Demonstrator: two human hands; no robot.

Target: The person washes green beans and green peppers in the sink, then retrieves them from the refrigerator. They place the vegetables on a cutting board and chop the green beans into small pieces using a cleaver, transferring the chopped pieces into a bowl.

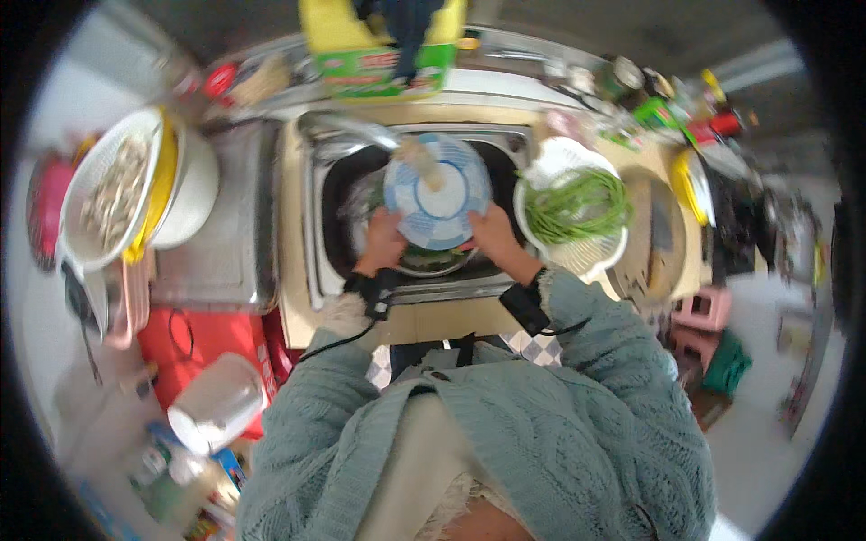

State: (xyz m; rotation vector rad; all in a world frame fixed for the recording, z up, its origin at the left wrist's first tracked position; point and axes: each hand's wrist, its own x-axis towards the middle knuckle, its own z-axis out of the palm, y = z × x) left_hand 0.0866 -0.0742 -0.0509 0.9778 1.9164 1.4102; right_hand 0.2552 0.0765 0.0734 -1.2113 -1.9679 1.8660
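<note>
Both my hands hold a blue-and-white patterned plate (440, 226) over the sink (423, 297), under the end of the faucet (365, 130). My left hand (384, 238) grips the plate's lower left edge, and my right hand (492, 233) has its right edge. Beneath the plate, a round vessel (433, 272) with some green leaves in it shows in part; the plate hides the rest. Right beside the sink, a white colander (585, 260) holds a bundle of long green beans (575, 205). Whether water runs onto the plate is too blurred to tell.
Right of the colander lies a round cutting board (666, 247) with a cleaver (660, 220) on it. On the left, a white strainer (73, 223) of pale pieces sits by a metal surface (203, 270). A yellow-green package (379, 67) stands behind the sink. Pink stools (703, 308) are at right.
</note>
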